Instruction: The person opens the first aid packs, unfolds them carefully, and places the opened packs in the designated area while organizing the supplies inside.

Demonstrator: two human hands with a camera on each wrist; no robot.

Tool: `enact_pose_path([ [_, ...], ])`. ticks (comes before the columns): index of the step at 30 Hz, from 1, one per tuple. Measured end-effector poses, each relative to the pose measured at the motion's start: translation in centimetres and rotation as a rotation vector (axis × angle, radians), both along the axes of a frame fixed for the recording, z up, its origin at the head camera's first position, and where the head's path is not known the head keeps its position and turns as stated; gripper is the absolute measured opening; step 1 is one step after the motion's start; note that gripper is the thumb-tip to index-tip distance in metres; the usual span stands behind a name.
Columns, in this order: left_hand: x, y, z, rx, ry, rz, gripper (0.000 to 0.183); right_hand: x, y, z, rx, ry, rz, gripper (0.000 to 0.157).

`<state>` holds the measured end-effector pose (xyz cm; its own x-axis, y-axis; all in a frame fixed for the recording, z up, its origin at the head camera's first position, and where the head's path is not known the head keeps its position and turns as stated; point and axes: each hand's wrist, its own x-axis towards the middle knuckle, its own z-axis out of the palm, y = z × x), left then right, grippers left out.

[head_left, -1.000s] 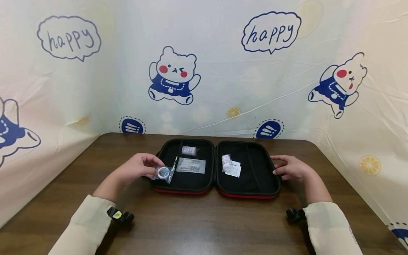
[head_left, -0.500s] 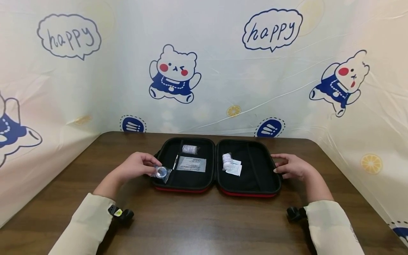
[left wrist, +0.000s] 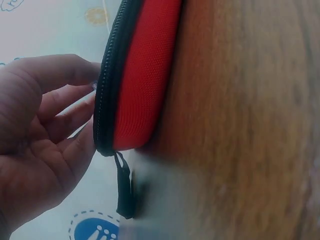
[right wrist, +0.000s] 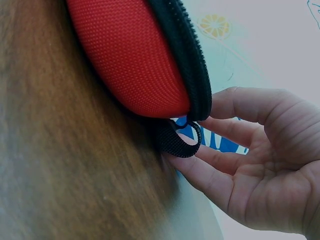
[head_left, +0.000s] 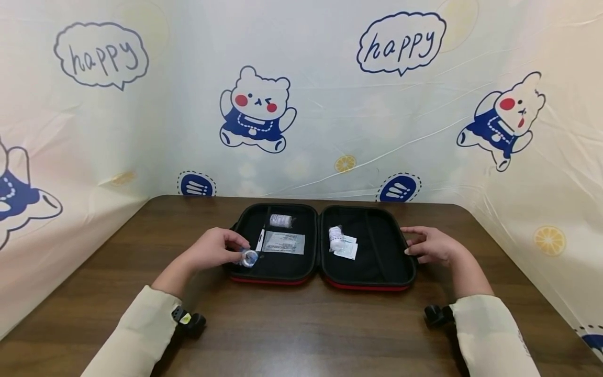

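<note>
Right now, the left hand (head_left: 214, 250) is pinching a plastic-wrapped ring-shaped roll (head_left: 249, 257) by its edge, holding it at the outer left side of the opened zip case (head_left: 285, 268); whether the roll is touching the lining is not showing. With fingers loosely extended, the right hand (head_left: 433, 246) is resting against the case's right edge, beside a black fabric loop (right wrist: 182, 146). In the left half, a slim white stick (head_left: 260, 240) is lying beside a printed flat packet (head_left: 284, 243), and a wrapped bandage roll (head_left: 280, 220) is lying behind them.
</note>
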<state>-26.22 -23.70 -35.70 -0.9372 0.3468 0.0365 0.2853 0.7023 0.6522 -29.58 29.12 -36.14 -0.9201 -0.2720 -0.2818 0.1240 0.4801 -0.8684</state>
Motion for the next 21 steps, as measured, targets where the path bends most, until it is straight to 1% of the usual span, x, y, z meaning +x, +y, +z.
enact_pose_path([
  [4, -0.1, 0.5, -0.1, -0.042, 0.029, -0.041, 0.015, 0.1, 0.0, 0.1, -0.011, -0.003, 0.006, 0.075],
  [9, -0.1, 1.3, -0.3, -0.049, 0.012, -0.042, 0.016, 0.2, 0.0, 0.1, -0.019, -0.006, 0.006, 0.075],
  [15, -0.3, 2.1, -0.5, -0.023, -0.03, -0.022, 0.015, 0.0, 0.1, 0.1, -0.017, -0.011, -0.004, 0.074],
  [21, -0.4, 2.7, -0.8, 0.035, -0.02, -0.018, 0.012, 0.1, 0.0, 0.1, -0.021, -0.006, 0.006, 0.075],
])
